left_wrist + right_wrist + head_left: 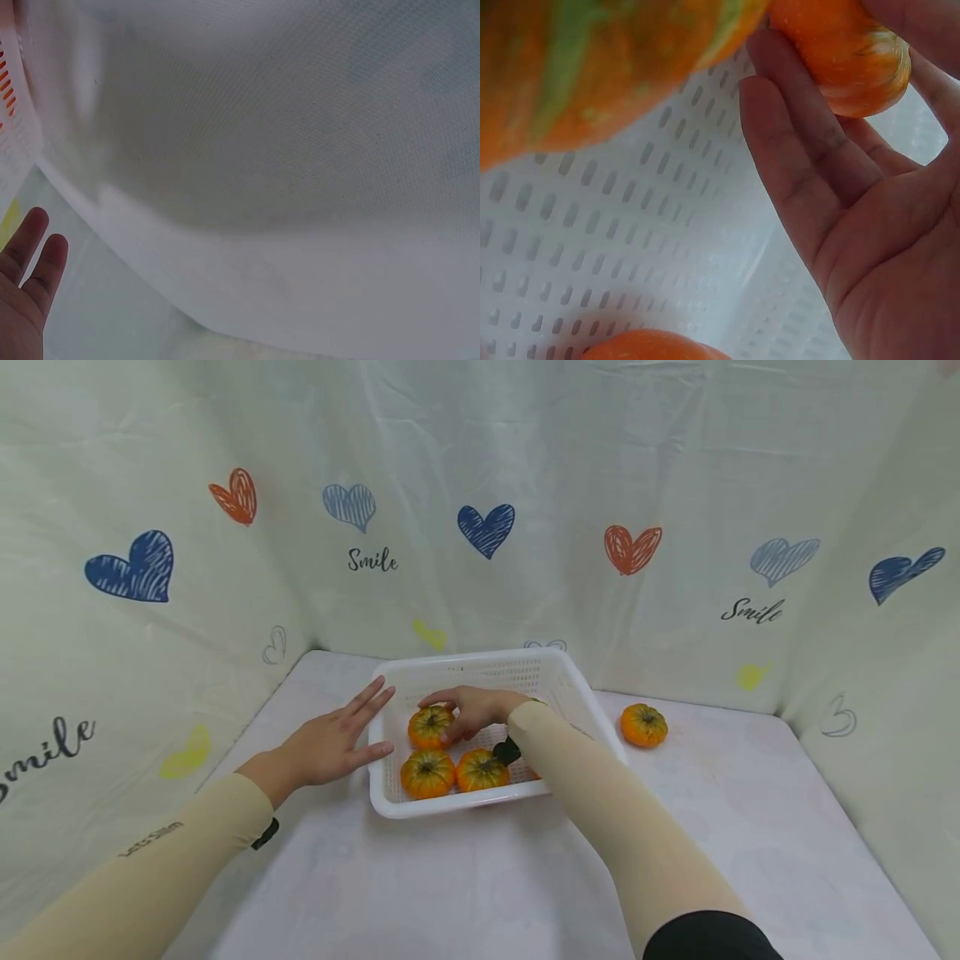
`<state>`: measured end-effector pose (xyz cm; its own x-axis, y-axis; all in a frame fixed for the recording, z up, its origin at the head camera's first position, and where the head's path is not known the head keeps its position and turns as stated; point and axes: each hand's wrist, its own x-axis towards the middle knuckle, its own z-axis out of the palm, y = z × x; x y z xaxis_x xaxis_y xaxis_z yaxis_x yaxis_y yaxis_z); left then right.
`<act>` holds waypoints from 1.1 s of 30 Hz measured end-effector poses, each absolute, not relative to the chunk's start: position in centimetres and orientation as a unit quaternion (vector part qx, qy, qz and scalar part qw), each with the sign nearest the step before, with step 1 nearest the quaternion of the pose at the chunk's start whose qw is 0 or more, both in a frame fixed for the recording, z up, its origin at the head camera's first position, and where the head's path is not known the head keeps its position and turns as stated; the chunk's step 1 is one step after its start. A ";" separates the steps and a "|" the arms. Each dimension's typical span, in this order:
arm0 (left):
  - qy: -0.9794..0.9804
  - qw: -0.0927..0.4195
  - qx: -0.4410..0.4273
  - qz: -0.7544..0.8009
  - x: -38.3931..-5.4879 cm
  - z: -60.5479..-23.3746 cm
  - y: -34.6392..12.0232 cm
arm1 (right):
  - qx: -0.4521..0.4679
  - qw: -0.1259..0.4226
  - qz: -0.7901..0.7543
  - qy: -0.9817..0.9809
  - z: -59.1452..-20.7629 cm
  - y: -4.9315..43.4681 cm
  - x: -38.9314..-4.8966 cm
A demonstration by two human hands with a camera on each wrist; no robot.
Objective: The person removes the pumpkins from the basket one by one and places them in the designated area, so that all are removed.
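Right hand [480, 708] grips small pumpkin [426, 727] inside white basket [465, 802]

A person in cream sleeves [626, 785] leans both arms over a white-covered table [420, 877]. From where I stand, the right hand's thumb and fingers are curled round the orange-and-green fruit, which sits within the basket, toward its left wall; whether it rests on the perforated floor I cannot tell. Just in front of it lies a second pumpkin [427, 774], in the near left corner, with a third pumpkin [478, 770] beside that one. A sliver of orange [534, 773] shows by the right forearm. At the basket's left rim, the left hand [326, 747] is held out, fingers straight, thumb spread apart from them; contact with the rim is hard to judge. Another pumpkin [643, 725] lies on the table, right of the basket. Behind hangs a pale curtain [555, 443] printed with hearts and the word "Smile."
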<state>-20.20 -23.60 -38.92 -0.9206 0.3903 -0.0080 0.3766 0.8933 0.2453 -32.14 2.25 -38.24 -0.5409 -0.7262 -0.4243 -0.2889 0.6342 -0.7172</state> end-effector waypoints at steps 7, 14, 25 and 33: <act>0.970 0.027 0.209 0.122 -20.2 -39.1 -23.5 | -0.295 0.358 -0.284 0.839 -38.1 2.8 -31.6; 0.971 0.024 0.205 0.118 -20.5 -38.6 -23.6 | -0.274 0.364 -0.297 0.839 -37.6 3.1 -31.7; 0.971 0.041 0.203 0.121 -20.1 -38.4 -23.6 | -0.275 0.314 -0.304 0.856 -36.5 4.4 -31.8; 0.972 0.031 0.203 0.114 -20.1 -38.6 -23.6 | -0.283 0.305 -0.361 0.834 -35.6 5.0 -31.9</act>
<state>-20.13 -23.62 -38.62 -0.9153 0.4026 -0.0144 0.3882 0.8910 0.2352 -31.93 4.96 -35.63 -0.6530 -0.6932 -0.3052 -0.2520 0.5789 -0.7755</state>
